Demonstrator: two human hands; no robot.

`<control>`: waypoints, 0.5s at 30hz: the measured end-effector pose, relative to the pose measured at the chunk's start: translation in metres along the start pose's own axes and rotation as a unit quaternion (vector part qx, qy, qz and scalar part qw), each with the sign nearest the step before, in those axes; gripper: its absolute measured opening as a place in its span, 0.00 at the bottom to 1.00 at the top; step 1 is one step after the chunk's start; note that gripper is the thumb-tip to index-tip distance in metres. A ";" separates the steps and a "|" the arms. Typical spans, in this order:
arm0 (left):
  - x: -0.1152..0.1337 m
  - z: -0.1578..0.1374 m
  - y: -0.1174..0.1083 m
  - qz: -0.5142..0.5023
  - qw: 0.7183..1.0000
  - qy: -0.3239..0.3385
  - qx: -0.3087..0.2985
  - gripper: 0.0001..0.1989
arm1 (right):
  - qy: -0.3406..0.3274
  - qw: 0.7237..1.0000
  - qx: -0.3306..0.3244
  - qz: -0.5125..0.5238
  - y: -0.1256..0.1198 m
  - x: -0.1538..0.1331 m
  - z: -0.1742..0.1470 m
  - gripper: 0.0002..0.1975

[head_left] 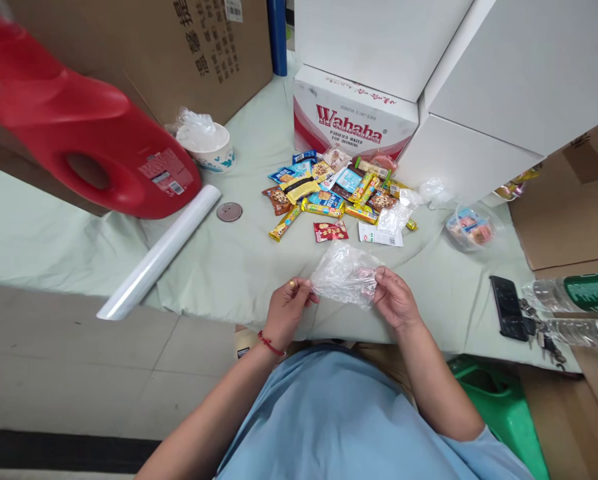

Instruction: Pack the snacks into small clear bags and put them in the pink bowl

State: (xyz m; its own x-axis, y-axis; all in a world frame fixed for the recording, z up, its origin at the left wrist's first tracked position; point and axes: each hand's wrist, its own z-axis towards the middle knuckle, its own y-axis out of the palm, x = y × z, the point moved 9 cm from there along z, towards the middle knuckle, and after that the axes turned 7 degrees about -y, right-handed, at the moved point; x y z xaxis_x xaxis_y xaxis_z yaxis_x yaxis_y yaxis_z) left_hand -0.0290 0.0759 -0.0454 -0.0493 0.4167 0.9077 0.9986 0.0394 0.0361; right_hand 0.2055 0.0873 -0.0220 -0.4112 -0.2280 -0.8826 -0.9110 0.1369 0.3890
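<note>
Between my hands a clear plastic bag (346,273) is stretched out above the table's near edge. My left hand (289,303) pinches its left edge between thumb and fingers. On the other side my right hand (395,299) grips the right edge, where something pinkish shows through the film. Just beyond the bag lie a red snack packet (331,231) and a white packet (380,235). Behind these is a pile of wrapped snacks (329,187) in yellow, blue and brown. Crumpled clear plastic (396,212) rests on the pile's right side.
A large red jug (99,143) and a white film roll (161,250) are at left, near a paper bowl (209,150). The Wahaha carton (353,123) stands behind. At right are a plastic tub (471,228), a phone (509,307), keys (543,337) and bottles (573,293).
</note>
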 end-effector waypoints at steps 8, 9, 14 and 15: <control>0.048 -0.030 0.002 0.192 0.946 0.238 0.104 0.07 | -0.008 0.999 -0.032 -0.033 0.014 -0.005 -0.003 0.14; 0.052 -0.028 0.012 0.200 0.944 0.246 0.088 0.08 | -0.005 0.999 -0.038 -0.032 0.016 -0.004 -0.004 0.14; 0.055 -0.003 0.049 0.167 0.963 0.211 0.019 0.07 | -0.010 0.999 -0.031 -0.031 0.018 -0.007 -0.007 0.16; 0.052 0.003 0.051 0.135 0.973 0.189 0.008 0.07 | -0.020 0.999 -0.017 -0.038 0.014 -0.011 -0.007 0.17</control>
State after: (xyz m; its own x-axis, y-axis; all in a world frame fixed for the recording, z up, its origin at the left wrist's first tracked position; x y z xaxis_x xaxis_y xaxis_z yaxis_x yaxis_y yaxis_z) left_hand 0.0194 0.1027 0.0027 0.2287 0.0501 0.9722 0.9735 -0.0092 -0.2286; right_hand 0.1973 0.0847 -0.0052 -0.3403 -0.1985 -0.9191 -0.9402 0.0883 0.3290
